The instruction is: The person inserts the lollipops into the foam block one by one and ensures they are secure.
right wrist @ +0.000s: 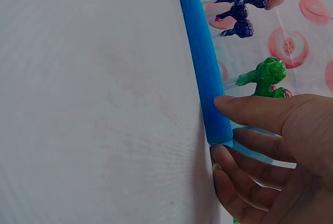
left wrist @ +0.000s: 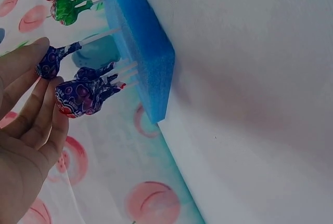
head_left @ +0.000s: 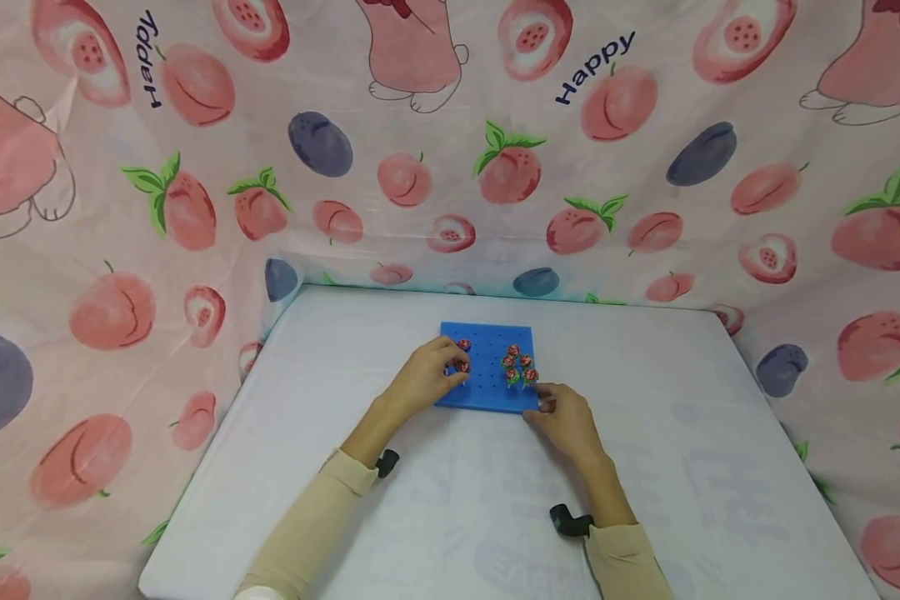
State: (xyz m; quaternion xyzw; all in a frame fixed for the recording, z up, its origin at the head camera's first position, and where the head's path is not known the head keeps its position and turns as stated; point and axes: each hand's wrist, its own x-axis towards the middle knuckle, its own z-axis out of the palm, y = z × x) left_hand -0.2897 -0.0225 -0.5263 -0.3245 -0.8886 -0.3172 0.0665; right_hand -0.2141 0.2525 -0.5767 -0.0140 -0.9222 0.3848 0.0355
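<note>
A blue foam board with small holes lies on the white table, wrapped lollipops standing in it on white sticks. At its left side, my left hand pinches the head of a purple-wrapped lollipop between thumb and fingers; its stick reaches the foam. Just beside those fingers stand more purple lollipops. Green-wrapped lollipops form a group at the board's right. My right hand grips the near right corner of the board, thumb on the front edge and fingers along the side.
The white table spreads around the board on all sides. A fruit-patterned cloth hangs behind and beside it. Dark wrist cameras sit at both sleeves.
</note>
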